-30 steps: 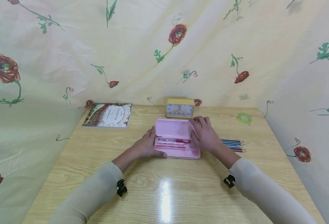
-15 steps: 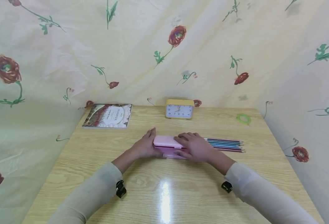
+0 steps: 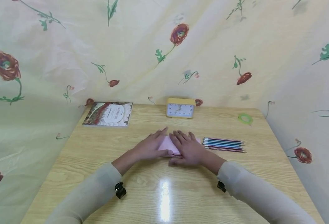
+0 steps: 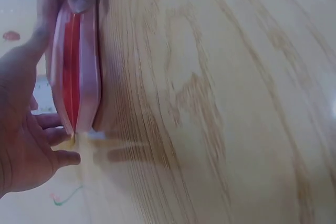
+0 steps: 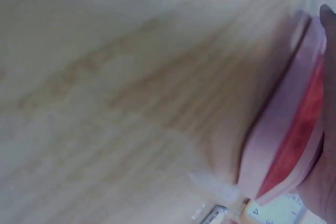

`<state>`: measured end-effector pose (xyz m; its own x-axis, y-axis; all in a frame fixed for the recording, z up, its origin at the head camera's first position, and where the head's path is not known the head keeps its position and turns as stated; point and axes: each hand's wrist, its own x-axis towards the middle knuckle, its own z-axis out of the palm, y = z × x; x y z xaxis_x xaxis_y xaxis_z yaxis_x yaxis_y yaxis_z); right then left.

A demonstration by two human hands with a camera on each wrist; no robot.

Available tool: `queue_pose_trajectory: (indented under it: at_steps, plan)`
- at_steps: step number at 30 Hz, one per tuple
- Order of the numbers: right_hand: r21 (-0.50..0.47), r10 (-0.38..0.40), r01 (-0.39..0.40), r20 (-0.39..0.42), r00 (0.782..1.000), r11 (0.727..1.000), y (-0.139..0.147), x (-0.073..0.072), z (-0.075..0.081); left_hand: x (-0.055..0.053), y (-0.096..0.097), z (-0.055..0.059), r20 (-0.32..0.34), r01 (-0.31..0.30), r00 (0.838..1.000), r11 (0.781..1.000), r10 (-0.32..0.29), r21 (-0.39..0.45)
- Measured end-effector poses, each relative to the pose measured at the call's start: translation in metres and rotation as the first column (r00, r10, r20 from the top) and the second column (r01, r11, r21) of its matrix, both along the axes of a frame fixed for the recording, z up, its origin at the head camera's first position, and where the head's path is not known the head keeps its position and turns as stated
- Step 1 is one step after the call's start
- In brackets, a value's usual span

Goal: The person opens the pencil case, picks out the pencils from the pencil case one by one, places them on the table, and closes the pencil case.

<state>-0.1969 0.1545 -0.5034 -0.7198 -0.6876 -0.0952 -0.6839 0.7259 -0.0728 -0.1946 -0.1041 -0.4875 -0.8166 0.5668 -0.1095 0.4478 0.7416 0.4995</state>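
A pink pencil case (image 3: 166, 144) lies on the wooden table with its lid down over the base. Both hands cover much of it. My left hand (image 3: 150, 148) rests on its left end, fingers extended and thumb along the front. Across the lid, my right hand (image 3: 191, 151) lies with its fingers straight and its thumb low at the front edge. In the left wrist view a red band shows between lid and base of the pencil case (image 4: 90, 77). The right wrist view shows the same red band along the pencil case (image 5: 273, 129).
Several pencils (image 3: 223, 145) lie in a row just right of the case. Behind it stands a yellow alarm clock (image 3: 180, 109). A booklet (image 3: 108, 114) is at the back left, a green tape roll (image 3: 245, 118) at the back right. Floral cloth (image 3: 142, 62) hangs behind the table.
The pencil case stood open with pens inside; its lid has swung forward and down. My right hand moved from the raised lid onto its top, and my left hand slid slightly right over the case.
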Motion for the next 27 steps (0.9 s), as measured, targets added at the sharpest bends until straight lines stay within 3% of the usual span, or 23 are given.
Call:
queue_pose_trajectory:
  at_steps: [5, 12, 27]
  plan:
    - [0.033, 0.002, -0.001, -0.029, 1.000, 0.999, -0.004, 0.001, -0.009, 0.003, 0.004, 0.000, -0.018, -0.010, 1.000, 1.000, 0.010, -0.019]
    - [0.044, -0.008, 0.009, -0.039, 0.999, 0.999, -0.006, 0.003, -0.010, 0.005, 0.008, -0.001, -0.002, -0.059, 0.998, 0.998, 0.059, -0.027]
    - [0.052, -0.025, 0.027, -0.034, 0.999, 0.998, -0.006, 0.001, -0.014, 0.004, 0.012, 0.000, 0.009, -0.065, 0.998, 0.997, 0.066, -0.037]
